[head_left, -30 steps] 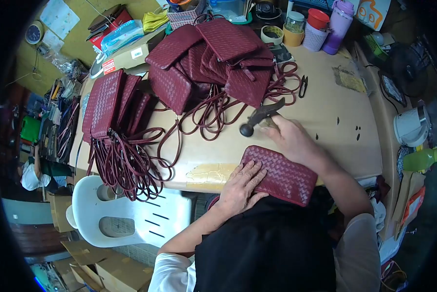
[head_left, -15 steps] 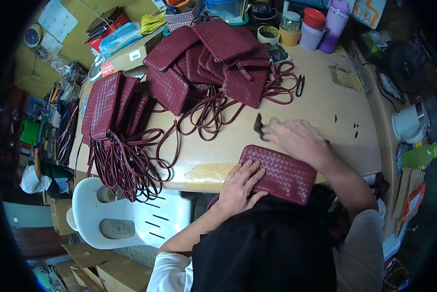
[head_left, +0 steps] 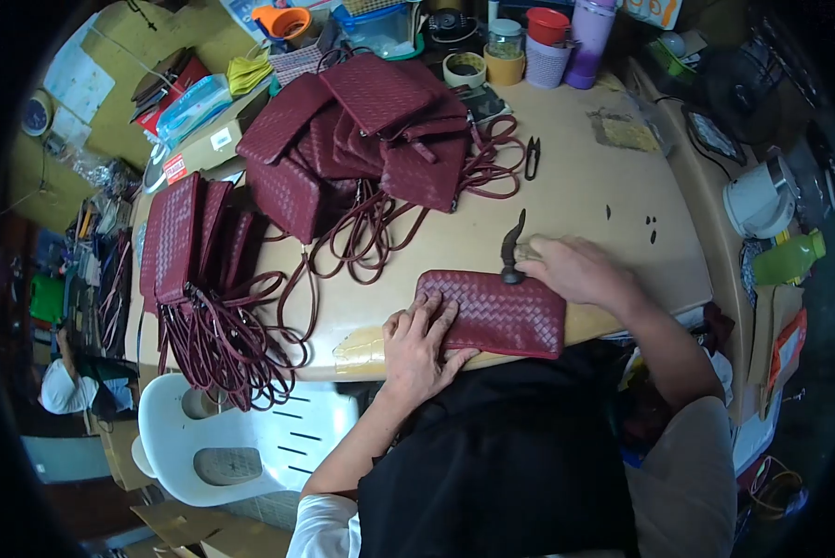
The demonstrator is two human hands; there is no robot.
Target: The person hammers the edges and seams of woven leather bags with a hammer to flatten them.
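A dark red woven-pattern pouch point(head_left: 506, 312) lies flat at the table's front edge. My left hand point(head_left: 422, 349) rests on its left end, fingers stretched out over the surface and thumb along the near edge. My right hand point(head_left: 571, 270) is closed round a hammer, its handle mostly hidden by the fingers. The dark hammer head point(head_left: 511, 251) is at the pouch's far edge, with its curved claw pointing away from me.
Several similar pouches are piled point(head_left: 352, 130) at the back, and more stand at the left with long looped straps point(head_left: 231, 335). Small black snips point(head_left: 533, 158) lie on the table point(head_left: 575, 205). A white plastic chair point(head_left: 240, 437) stands at front left. A person point(head_left: 73, 381) is far left.
The hammer has turned and come down to the pouch's far edge in my right hand. My left hand stays on the pouch. The whole view has shifted slightly.
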